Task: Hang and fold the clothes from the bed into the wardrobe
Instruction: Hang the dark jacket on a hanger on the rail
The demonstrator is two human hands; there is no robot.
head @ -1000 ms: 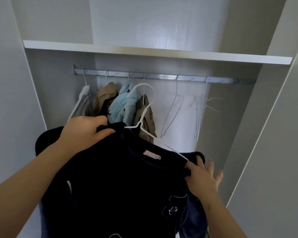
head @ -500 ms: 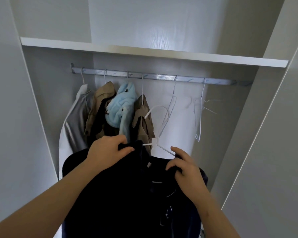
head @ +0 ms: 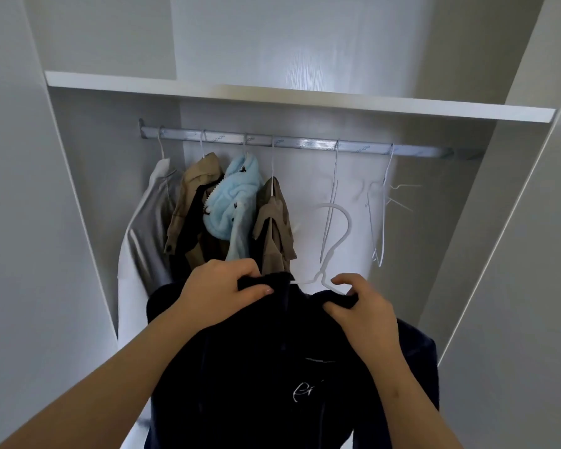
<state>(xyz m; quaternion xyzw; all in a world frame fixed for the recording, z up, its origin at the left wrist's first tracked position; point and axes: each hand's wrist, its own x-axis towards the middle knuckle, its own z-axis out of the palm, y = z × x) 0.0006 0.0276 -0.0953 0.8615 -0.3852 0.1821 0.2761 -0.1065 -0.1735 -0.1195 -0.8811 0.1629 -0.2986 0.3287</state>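
- Dark navy top (head: 272, 367) is held up at the open wardrobe (head: 88, 189), below the rail (head: 305, 144) and just in front of the clothes hanging there. There is small white stitching on its chest.
- White hanger (head: 348, 222) sits inside the neck of the top. Its hook stands up free between the two hands and is not on the rail.
- The person's left hand (head: 221, 293) grips the left side of the collar, fingers curled over the fabric and thumb pressed on the front.
- Their right hand (head: 360, 306) pinches a fold of the collar on the right side, close to the hanger's arm, fingers bent round the cloth.
- At the left end of the rail hang a white and grey garment (head: 143, 234), a tan jacket (head: 191, 202), a light blue fleece (head: 230, 202) and another tan piece (head: 274, 228), packed close together.
- Further right hang two bare wire hangers (head: 329, 215), well apart from each other.
- A white shelf (head: 272, 95) runs across above the rail.
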